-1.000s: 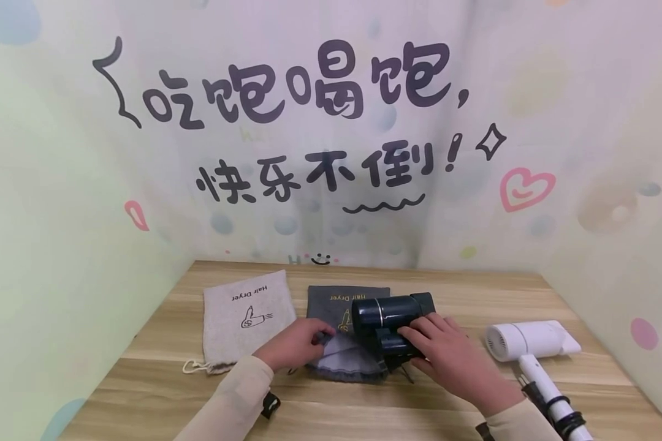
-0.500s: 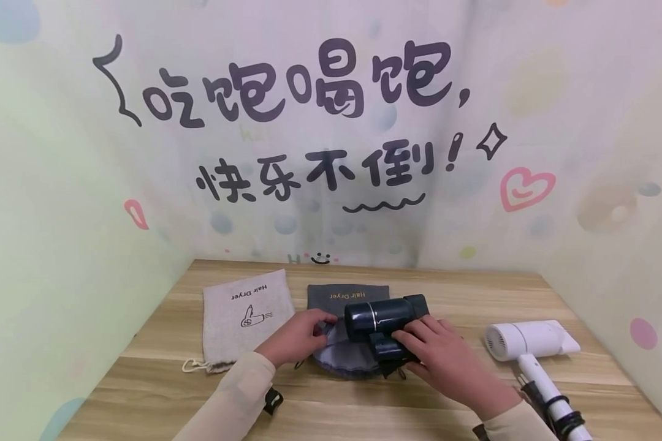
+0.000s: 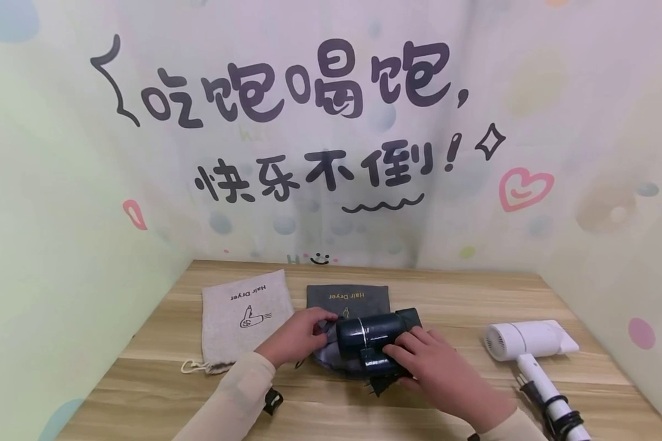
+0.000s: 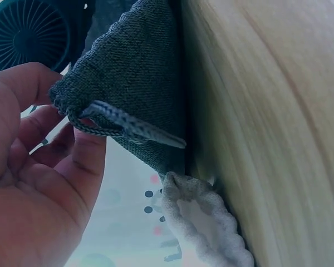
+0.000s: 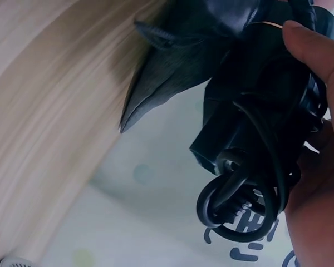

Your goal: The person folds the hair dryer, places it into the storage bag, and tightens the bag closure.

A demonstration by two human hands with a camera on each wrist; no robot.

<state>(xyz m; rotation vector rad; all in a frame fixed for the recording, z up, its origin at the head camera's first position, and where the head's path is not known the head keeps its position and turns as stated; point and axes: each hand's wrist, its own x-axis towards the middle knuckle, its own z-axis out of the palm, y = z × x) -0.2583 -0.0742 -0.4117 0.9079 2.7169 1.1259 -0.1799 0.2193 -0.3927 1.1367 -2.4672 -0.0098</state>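
Note:
With its fingertips my left hand (image 3: pixel 295 338) pinches the mouth edge of a dark grey drawstring bag (image 3: pixel 349 296) printed "Hair Dryer". In the left wrist view the bag's fabric (image 4: pixel 128 78) is lifted off the table, its cord hanging by the fingers. My right hand (image 3: pixel 444 373) grips a dark folded hair dryer (image 3: pixel 377 331), which hovers over the bag's opening. The dryer's round grille (image 4: pixel 30 39) faces the left hand. A looped black power cord (image 5: pixel 242 238) hangs at the dryer in the right wrist view. The dryer hides much of the bag's mouth.
Left of the dark bag lies a beige linen bag (image 3: pixel 243 324) with a white drawstring. A white hair dryer (image 3: pixel 524 342), black cord wound round its handle, rests on the right of the wooden table (image 3: pixel 160 392). Printed curtains (image 3: pixel 331 233) enclose the back and sides.
My right hand has brought the dark hair dryer left and slightly nearer, over the bag's mouth. The left hand has raised the bag's edge a little.

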